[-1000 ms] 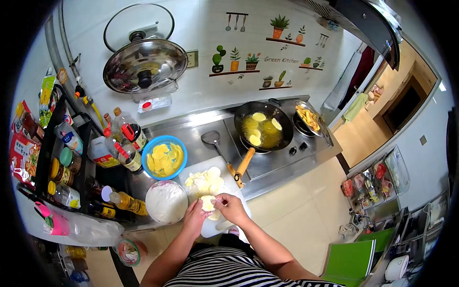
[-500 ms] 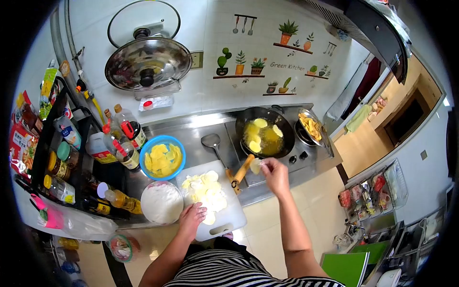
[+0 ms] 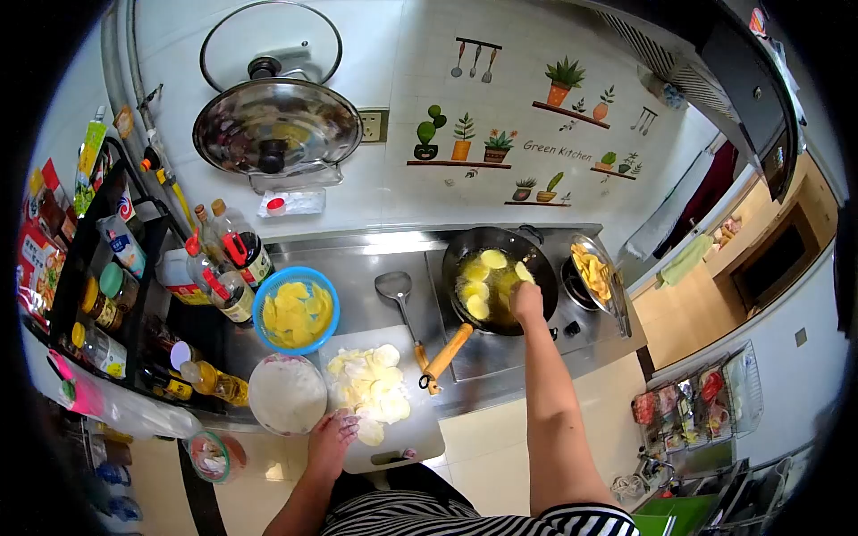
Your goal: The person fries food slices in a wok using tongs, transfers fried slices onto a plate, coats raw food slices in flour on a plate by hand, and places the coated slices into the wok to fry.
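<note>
My right hand (image 3: 527,304) reaches over the near right side of a black wok (image 3: 458,311). Its fingers are pinched downward, and anything between them is hidden. Several pale potato slices (image 3: 492,259) float in the bubbling oil. My left hand (image 3: 334,436) rests with fingers stretched out at the left edge of the white cutting board (image 3: 424,438), beside a pile of pale slices (image 3: 375,384). Left of the board stands a round bowl (image 3: 288,393) with a white surface inside. Behind it a blue basket (image 3: 296,310) holds yellow slices.
A spatula (image 3: 402,308) lies between board and wok, near the wok's wooden handle (image 3: 447,355). A plate of fried pieces (image 3: 592,272) stands right of the wok. Bottles (image 3: 234,290) and a black rack (image 3: 143,313) fill the left side. Lids (image 3: 277,129) hang on the wall.
My right hand has moved forward from beside the wok handle to over the oil; the slice seen in its fingers is now hidden. My left hand has drawn back from the pile to the board's edge.
</note>
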Demonstrator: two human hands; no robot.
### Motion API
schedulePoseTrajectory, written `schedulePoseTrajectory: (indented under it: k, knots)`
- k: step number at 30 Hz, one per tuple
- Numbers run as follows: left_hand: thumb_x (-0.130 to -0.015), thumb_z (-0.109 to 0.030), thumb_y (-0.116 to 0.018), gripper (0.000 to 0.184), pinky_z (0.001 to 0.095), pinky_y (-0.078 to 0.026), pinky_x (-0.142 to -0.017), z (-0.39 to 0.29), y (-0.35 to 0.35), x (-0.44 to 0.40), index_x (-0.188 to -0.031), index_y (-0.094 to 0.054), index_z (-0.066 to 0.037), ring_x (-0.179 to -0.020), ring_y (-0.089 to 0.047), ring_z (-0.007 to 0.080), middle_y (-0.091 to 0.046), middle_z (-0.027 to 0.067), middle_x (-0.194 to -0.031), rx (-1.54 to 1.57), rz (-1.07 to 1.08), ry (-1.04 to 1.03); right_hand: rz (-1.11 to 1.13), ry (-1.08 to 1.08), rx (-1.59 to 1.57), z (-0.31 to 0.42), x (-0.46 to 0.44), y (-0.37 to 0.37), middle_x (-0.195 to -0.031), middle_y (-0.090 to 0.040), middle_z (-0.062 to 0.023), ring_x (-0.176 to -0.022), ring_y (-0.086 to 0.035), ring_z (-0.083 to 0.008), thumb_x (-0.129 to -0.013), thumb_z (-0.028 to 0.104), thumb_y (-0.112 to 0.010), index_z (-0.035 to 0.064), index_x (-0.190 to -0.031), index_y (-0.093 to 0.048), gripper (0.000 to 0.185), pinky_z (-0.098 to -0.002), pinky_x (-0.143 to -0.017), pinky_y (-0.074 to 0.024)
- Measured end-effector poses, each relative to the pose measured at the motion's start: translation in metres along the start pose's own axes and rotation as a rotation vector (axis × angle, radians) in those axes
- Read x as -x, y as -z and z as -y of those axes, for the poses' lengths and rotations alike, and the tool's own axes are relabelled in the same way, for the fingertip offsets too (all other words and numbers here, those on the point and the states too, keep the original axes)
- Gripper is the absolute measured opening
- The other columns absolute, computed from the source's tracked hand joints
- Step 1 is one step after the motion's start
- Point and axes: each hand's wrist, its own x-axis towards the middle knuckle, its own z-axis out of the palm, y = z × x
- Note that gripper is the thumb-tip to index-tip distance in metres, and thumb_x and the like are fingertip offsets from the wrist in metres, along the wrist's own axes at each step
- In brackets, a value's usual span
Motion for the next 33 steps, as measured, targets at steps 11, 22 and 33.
schedulePoseTrajectory:
  k: [11,22,33]
  knots:
    - [-0.089,-0.019,-0.054,0.025,0.0268,-0.048,-0.074,-0.013,-0.001,-0.007,-0.107,-0.053,0.0,-0.084,-0.061,0.019,-0.062,0.0123,-0.093,0.014,0.079,0.007,-0.33,0.056,-0.501,0.035,0.127,0.136,-0.075,-0.064,-0.0144,-0.062,-0.062,-0.0163,-0.082,0.007,-0.061,-0.0038,-0.091,-0.063,0.014,-0.0272,-0.06,-0.0483]
    - [-0.091,-0.017,-0.05,0.024,0.0268,-0.048,-0.075,-0.027,0.018,-0.012,-0.108,-0.054,0.0,-0.084,-0.06,0.0173,-0.062,0.0123,-0.093,-0.061,0.126,0.054,0.283,0.026,-0.824,0.117,0.3,0.053,-0.078,-0.065,-0.0143,-0.064,-0.064,-0.0159,-0.083,0.002,-0.058,-0.0038,-0.093,-0.063,0.013,-0.0265,-0.056,-0.0505]
    - [-0.09,-0.013,-0.049,0.023,0.0283,-0.047,-0.075,-0.029,0.051,-0.007,-0.108,-0.052,0.0,-0.085,-0.058,0.0178,-0.06,0.0117,-0.093,-0.081,0.117,0.092,0.197,0.257,-0.39,0.164,0.261,-0.076,-0.093,-0.061,-0.0188,-0.088,-0.059,-0.0337,-0.076,0.0,-0.049,0.004,-0.096,-0.065,0.026,-0.0382,-0.079,-0.0474]
